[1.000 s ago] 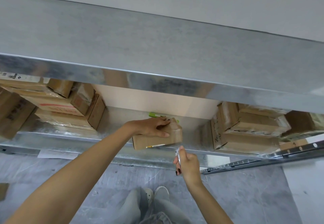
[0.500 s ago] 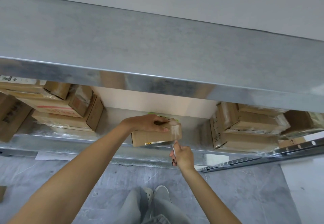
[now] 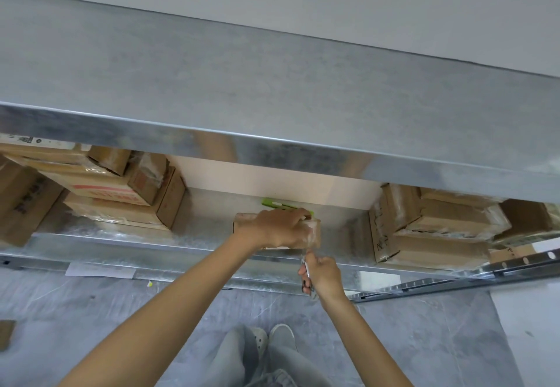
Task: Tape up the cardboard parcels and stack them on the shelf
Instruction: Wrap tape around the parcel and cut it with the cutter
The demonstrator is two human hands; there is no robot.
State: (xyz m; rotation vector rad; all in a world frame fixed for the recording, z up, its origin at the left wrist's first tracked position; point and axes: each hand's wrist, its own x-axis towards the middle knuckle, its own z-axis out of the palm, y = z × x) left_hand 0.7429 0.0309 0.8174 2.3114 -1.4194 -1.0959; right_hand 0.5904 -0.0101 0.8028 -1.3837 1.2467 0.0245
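Observation:
A small cardboard parcel [image 3: 315,230] with clear tape over its right end lies on the lower metal shelf [image 3: 209,229], near the front edge. My left hand [image 3: 274,229] lies over its top and front, fingers curled round it. Just below the parcel's right front corner, my right hand [image 3: 324,274] grips a small silver tool with dark handles [image 3: 305,268], which looks like scissors. Its tip points up at the taped corner. A green pen-like object [image 3: 272,203] lies on the shelf behind the parcel.
Taped cardboard boxes are stacked on the shelf at the left [image 3: 121,196] and at the right [image 3: 439,229], with the parcel in the gap between them. The upper metal shelf [image 3: 272,83] overhangs the view. My feet stand on the grey floor [image 3: 91,311] below.
My right hand has risen with the tool from below the shelf edge to the parcel's right corner. My left hand has slid further over the parcel's front.

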